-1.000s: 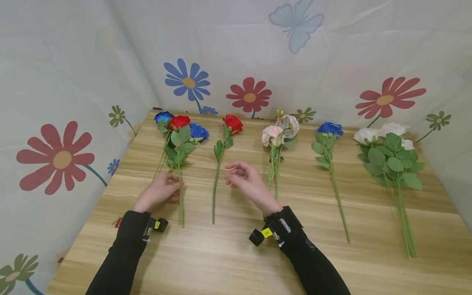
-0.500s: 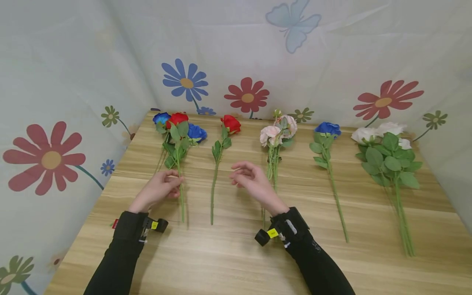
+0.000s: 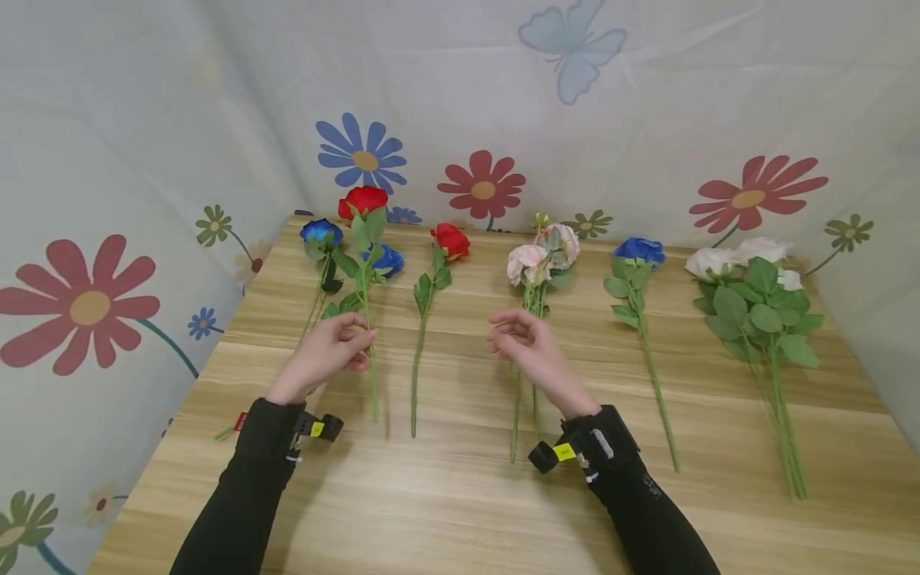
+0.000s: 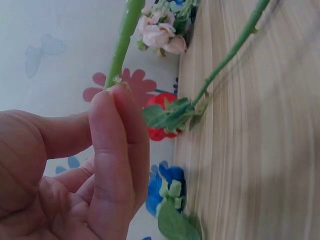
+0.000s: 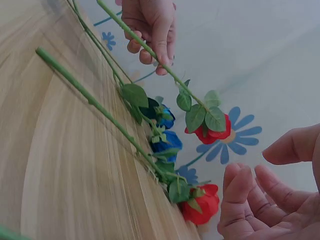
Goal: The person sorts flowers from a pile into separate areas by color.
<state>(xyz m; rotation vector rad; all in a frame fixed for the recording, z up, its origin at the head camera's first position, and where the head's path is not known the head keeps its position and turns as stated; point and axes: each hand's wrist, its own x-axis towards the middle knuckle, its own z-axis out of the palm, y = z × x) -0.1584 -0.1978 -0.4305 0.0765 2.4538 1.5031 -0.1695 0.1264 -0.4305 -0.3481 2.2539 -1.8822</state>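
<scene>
My left hand [image 3: 327,351] pinches the green stem of a red rose [image 3: 362,201] between thumb and fingertips. The right wrist view shows this rose's bloom and leaves [image 5: 200,117] raised off the table. Under and beside it lie blue roses [image 3: 321,231] at the table's left end. A second red rose [image 3: 451,241] lies alone between my hands. My right hand [image 3: 535,355] hovers over the stems of the pale pink roses [image 3: 528,263]. Its fingers are loosely bent, with a gap to the thumb and nothing held, as the right wrist view shows.
Further right on the wooden table [image 3: 446,511] lie a single blue rose [image 3: 640,251] and a bunch of white roses [image 3: 711,263] with dense leaves. A flower-printed cloth [image 3: 431,96] hangs along the back and left sides. A small red tag [image 3: 240,421] shows near the left sleeve.
The left hand has lifted the red rose up off the blue ones and a little to the right. My right hand has drawn away rightward, over the pink roses' stems.
</scene>
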